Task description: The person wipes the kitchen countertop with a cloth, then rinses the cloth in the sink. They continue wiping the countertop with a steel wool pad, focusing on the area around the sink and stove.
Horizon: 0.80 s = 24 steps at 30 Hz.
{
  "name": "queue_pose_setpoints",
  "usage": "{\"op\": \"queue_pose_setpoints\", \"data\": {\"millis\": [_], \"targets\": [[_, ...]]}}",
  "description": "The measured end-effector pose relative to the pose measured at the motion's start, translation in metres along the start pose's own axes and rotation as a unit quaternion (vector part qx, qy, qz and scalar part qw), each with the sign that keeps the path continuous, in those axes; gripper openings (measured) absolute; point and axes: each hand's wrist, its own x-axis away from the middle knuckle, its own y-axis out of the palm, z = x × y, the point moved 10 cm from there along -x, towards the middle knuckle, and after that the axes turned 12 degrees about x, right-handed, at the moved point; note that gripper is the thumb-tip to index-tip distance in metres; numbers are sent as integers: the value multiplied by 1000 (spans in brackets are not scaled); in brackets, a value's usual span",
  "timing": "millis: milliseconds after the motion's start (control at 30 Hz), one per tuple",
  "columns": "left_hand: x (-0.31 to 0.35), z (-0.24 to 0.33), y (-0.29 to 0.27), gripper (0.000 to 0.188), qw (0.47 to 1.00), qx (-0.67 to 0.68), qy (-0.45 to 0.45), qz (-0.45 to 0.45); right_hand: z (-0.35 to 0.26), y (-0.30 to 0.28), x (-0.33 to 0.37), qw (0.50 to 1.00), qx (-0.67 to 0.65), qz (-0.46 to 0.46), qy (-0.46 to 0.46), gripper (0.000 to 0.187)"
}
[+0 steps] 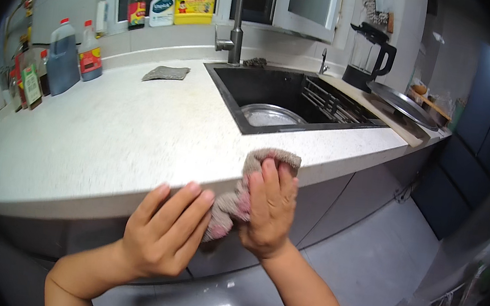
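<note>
A crumpled beige-brown cloth [275, 154] lies over the front edge of the white countertop [108, 131], part of it drooping toward my left hand. My right hand [270, 213] presses on the cloth with its fingers bent over it, gripping it against the counter edge. Just left of it, my left hand [163, 234] rests by the counter's front edge with fingers stretched out. Its index finger lies beside the cloth's lower end; the thumb is hidden, and I cannot tell whether it touches the cloth.
Behind the cloth is a black sink [252, 87] with a metal basin [272, 116] inside and a tall faucet [237, 25]. A grey scouring pad [166, 73] lies left of it. Bottles [64, 58] line the left wall. A blender [364, 58] and round lid [403, 103] stand right.
</note>
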Motion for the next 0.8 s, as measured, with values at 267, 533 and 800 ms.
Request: {"op": "queue_pose_setpoints", "data": {"millis": [267, 533, 800], "targets": [[-54, -36, 5, 23, 962, 204, -140, -113, 123, -12, 14, 933, -73, -41, 350, 55], [-92, -45, 26, 46, 895, 276, -264, -231, 43, 5, 24, 887, -64, -102, 446, 67], [-154, -39, 81, 52, 809, 391, -335, -283, 261, -28, 52, 664, -38, -12, 747, 60]]}}
